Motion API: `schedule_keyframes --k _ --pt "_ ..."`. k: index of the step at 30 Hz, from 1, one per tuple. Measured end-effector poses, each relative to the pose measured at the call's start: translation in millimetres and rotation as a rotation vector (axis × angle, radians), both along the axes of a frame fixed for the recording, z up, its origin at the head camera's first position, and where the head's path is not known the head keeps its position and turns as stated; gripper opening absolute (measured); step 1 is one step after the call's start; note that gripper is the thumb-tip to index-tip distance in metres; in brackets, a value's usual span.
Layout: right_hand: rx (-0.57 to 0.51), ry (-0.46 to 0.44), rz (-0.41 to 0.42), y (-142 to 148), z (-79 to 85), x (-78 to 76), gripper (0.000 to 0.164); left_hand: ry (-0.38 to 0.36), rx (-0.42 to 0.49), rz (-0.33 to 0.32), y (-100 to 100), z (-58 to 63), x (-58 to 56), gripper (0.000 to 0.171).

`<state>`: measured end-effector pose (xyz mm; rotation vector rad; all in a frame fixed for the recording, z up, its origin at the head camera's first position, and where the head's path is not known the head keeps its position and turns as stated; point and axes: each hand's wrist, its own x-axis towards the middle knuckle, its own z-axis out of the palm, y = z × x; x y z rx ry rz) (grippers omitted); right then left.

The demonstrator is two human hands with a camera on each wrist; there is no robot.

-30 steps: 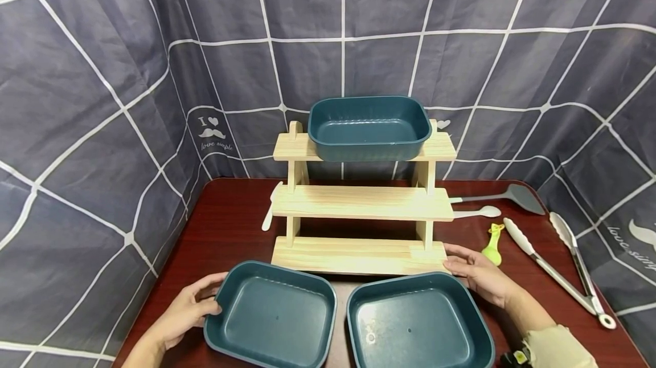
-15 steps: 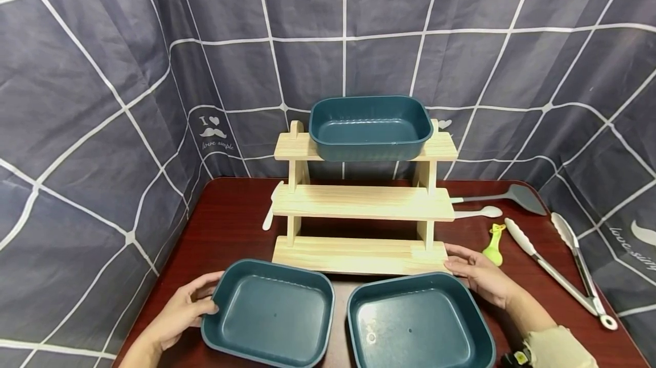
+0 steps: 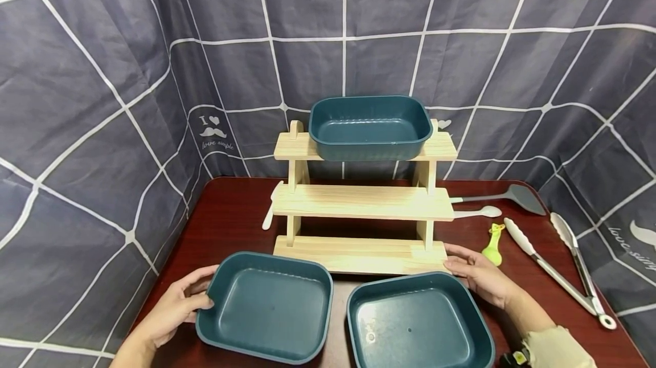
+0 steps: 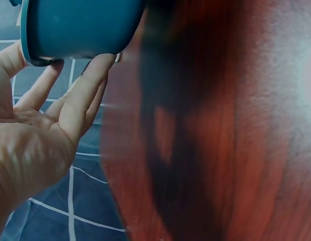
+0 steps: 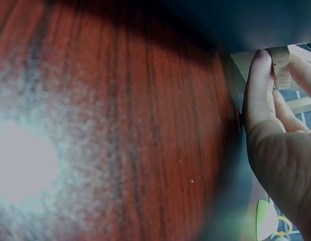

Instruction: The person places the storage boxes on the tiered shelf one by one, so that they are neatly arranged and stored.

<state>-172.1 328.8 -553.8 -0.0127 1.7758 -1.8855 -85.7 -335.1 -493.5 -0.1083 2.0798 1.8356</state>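
Note:
My left hand (image 3: 176, 303) grips the left end of a dark teal plastic bin (image 3: 266, 314), thumb at the rim. In the left wrist view, fingers (image 4: 85, 98) reach under this bin, and it is lifted off the table. My right hand (image 3: 484, 278) holds the right end of the bottom shelf (image 3: 359, 255) of a three-tier wooden stand; the right wrist view shows the shelf's end (image 5: 281, 75) between thumb and fingers. Another teal bin (image 3: 410, 328) lies in front of the stand, near my right hand. A third teal bin (image 3: 371, 129) sits on the top shelf (image 3: 441, 148).
Right of the stand lie a grey spatula (image 3: 523, 198), a white spoon (image 3: 489, 211), a green giraffe-like utensil (image 3: 493, 248) and tongs (image 3: 558, 277). A white utensil (image 3: 268, 217) lies at the left. A grey checked curtain (image 3: 384, 9) surrounds the dark red table (image 3: 215, 225).
The left hand and its bin have shifted slightly left and toward the stand, and the bin now overlaps the bottom shelf's front left corner in view. The right hand stays on the shelf.

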Motion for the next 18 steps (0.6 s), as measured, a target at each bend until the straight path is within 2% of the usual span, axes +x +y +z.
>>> schedule_keyframes --k 5,12,18 --pt "-0.004 0.005 0.01 0.7 -0.6 -0.4 0.07 0.023 0.005 -0.002 -2.0 9.0 -0.1 0.065" --pt "-0.016 0.002 0.016 1.2 -1.8 -0.9 0.069 0.019 0.011 0.022 3.1 19.2 -1.6 0.065" --pt "-0.022 -0.001 0.009 1.2 -2.1 -0.6 0.068 0.027 -0.015 0.071 13.4 25.6 -4.3 0.065"
